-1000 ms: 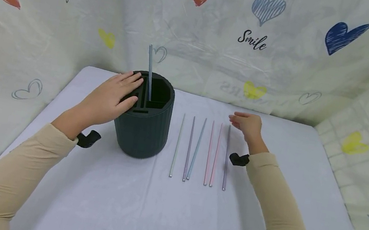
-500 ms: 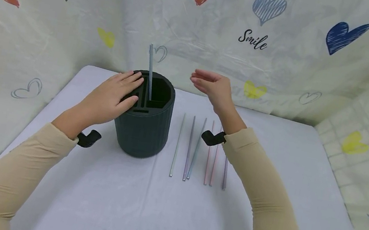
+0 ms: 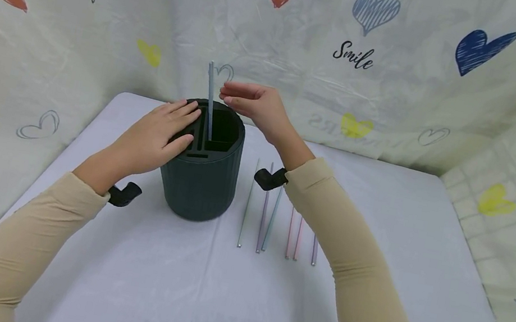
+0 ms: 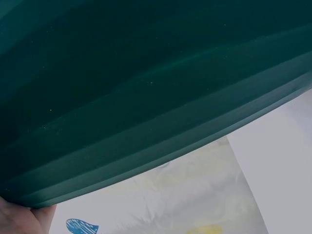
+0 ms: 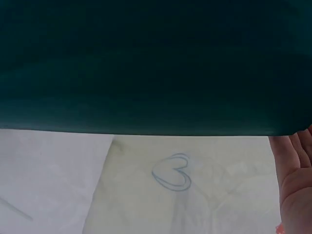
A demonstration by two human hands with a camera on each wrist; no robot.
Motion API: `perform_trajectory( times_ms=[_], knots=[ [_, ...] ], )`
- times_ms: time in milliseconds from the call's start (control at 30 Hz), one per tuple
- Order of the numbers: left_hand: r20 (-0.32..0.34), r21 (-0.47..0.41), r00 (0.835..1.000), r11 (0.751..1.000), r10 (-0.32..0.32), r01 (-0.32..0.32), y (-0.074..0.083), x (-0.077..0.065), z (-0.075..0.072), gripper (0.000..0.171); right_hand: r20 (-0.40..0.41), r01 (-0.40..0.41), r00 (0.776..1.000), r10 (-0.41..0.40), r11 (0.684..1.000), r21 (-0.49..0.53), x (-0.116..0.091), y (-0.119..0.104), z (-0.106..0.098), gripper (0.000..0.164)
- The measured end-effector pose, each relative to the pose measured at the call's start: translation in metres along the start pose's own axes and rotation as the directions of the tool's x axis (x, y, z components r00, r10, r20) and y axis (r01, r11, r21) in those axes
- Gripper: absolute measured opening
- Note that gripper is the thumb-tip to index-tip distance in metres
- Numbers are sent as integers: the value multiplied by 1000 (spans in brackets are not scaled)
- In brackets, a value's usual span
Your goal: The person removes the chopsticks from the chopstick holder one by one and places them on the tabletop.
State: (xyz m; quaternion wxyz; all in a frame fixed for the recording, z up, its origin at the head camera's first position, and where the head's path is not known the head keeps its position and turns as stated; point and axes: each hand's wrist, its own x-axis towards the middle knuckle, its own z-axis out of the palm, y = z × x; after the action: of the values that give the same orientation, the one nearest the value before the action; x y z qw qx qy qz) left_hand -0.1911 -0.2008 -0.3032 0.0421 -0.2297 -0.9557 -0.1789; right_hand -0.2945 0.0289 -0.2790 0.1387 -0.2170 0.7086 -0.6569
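A dark green ribbed utensil holder (image 3: pixel 196 190) stands upright on the table, its top split into compartments. My left hand (image 3: pixel 151 137) lies over the left part of its rim, fingers spread and fairly straight. From the large right compartment a slim light-blue metallic stick (image 3: pixel 210 96) rises, leaning slightly left. My right hand (image 3: pixel 262 107) hovers at the holder's back right rim, fingertips close to that stick, fingers extended with nothing between them. Both wrist views are mostly filled by the holder's ribbed wall (image 4: pixel 146 97), with part of a palm (image 5: pixel 297 195) in the right wrist view.
Right of the holder, several slim sticks lie roughly parallel: a green one (image 3: pixel 245 216), a purple one (image 3: pixel 263 219), a blue one (image 3: pixel 272 220), pink ones (image 3: pixel 289 234) and another purple one (image 3: pixel 314 253). My right forearm (image 3: pixel 342 238) passes over some. A heart-printed curtain (image 3: pixel 302 77) hangs behind.
My right hand has travelled left and upward from the far ends of the sticks on the table to the holder's rim. My left hand and the holder have stayed put.
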Motion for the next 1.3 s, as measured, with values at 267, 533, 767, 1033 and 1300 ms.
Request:
perform_trajectory(
  times_ms=[267, 533, 767, 1033, 1300],
  knots=[
    [10, 1, 1000, 1000, -9, 9, -1, 2, 1, 59, 26, 0, 1000, 1, 999, -34, 8, -8, 10, 39],
    [6, 6, 1000, 1000, -1, 1, -1, 2, 0, 59, 22, 4, 1000, -4, 1000, 15, 12, -11, 18, 36],
    [7, 0, 1000, 1000, -3, 3, -1, 1, 0, 58, -10, 12, 1000, -12, 1000, 26, 11, -11, 21, 32],
    [9, -1, 1000, 1000, -7, 7, 0, 0, 1, 59, -92, 77, 993, -69, 993, 88, 8, -25, 16, 27],
    [9, 6, 1000, 1000, -10, 10, 1, -1, -1, 58, -166, 210, 968, -190, 972, 110, -4, -60, 13, 25]
  ],
)
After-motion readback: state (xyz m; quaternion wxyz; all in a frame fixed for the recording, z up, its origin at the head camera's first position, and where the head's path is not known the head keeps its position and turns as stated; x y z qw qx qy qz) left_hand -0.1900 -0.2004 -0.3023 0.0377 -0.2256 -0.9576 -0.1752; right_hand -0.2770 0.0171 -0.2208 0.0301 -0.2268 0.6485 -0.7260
